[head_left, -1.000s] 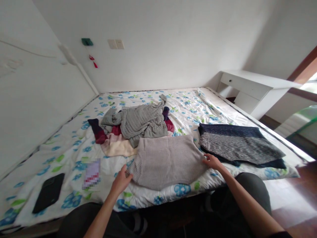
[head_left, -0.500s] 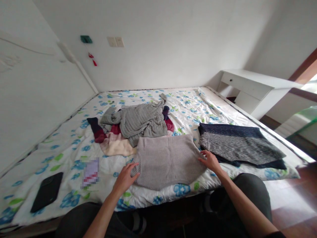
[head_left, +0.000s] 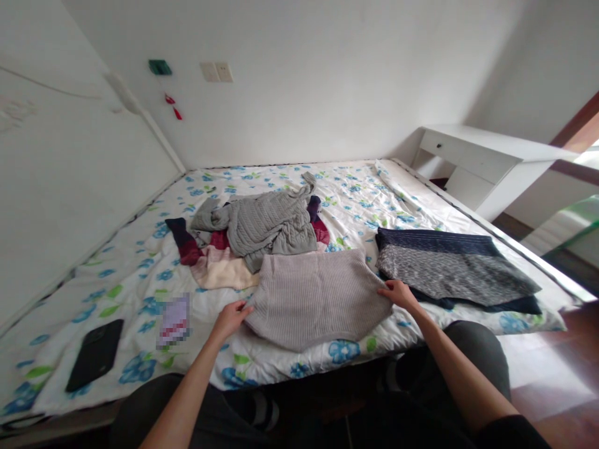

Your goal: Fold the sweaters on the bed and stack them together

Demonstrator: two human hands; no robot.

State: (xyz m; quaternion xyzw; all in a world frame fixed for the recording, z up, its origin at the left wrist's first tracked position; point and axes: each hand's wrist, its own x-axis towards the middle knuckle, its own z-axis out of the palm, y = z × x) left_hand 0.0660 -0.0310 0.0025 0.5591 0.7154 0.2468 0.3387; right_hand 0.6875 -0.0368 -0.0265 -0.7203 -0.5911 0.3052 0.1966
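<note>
A folded beige ribbed sweater (head_left: pixel 318 296) lies flat near the front edge of the bed (head_left: pixel 374 199). My left hand (head_left: pixel 230 318) pinches its left edge, fingers closed on the knit. My right hand (head_left: pixel 397 293) grips its right edge the same way. Just right of it sits a folded stack of dark navy and speckled grey knitwear (head_left: pixel 449 268). Behind the beige sweater is a loose heap: a grey cable-knit sweater (head_left: pixel 266 224) on top of a maroon, pink and cream garment (head_left: pixel 215 265).
A black phone (head_left: pixel 94 354) and a small blurred card (head_left: pixel 174 321) lie on the flowered sheet at the front left. A white headboard wall runs along the left. A white desk (head_left: pixel 486 165) stands beyond the bed's right side, with wooden floor below it.
Both hands have shifted from resting on top of the beige sweater out to its left and right edges and closed on them. The view has tilted slightly.
</note>
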